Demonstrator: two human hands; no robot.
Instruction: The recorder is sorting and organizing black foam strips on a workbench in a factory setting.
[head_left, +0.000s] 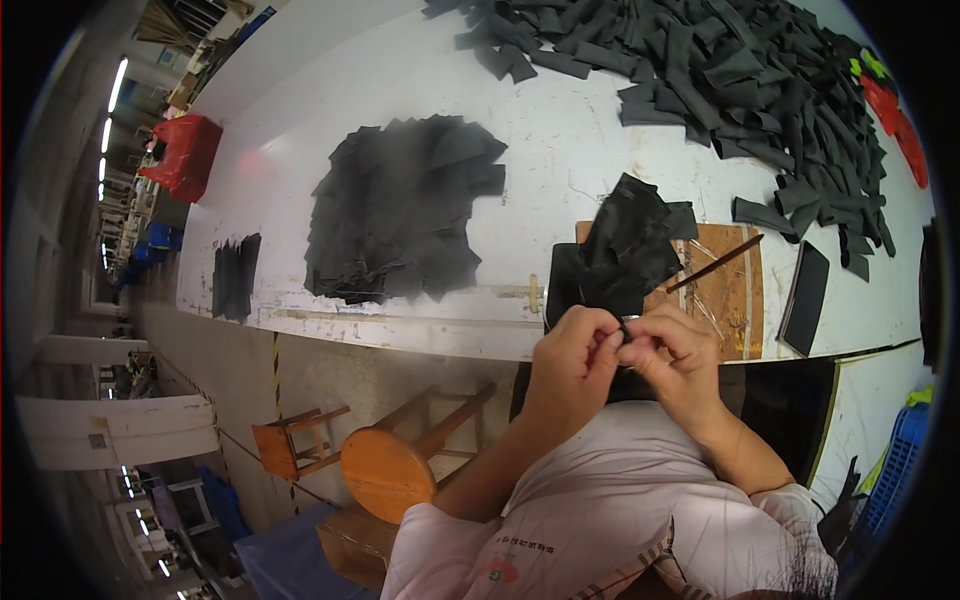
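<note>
The person stands at the near edge of a long white worktable (560, 150), both hands raised just off that edge and pressed close together. The left hand (573, 355) is curled nearly into a fist, fingers folded in, and the right hand (676, 352) is bent the same way, its fingertips meeting those of the left. Pinched between the two sets of fingers is a small black piece of fabric or rubber (624, 331); only a sliver of it shows, so its full shape cannot be told.

On the table just beyond the hands lies a brown wooden board (735, 300), and on the board's left part sits a loose heap of black cut pieces (620, 255). A thin dark stick (715, 263) lies slanted across the board. Just right of the board rests a flat black rectangular pad (805, 298). Left of the board, a wide flat pile of black sheets (400, 210) spreads over the tabletop, and farther left a small stack of black strips (236, 277) lies near the table's end. Beyond the board, a big mound of black strips (720, 70) fills the far side.

Below the table edge, left of the hands, stands a round orange wooden stool (388, 468).
</note>
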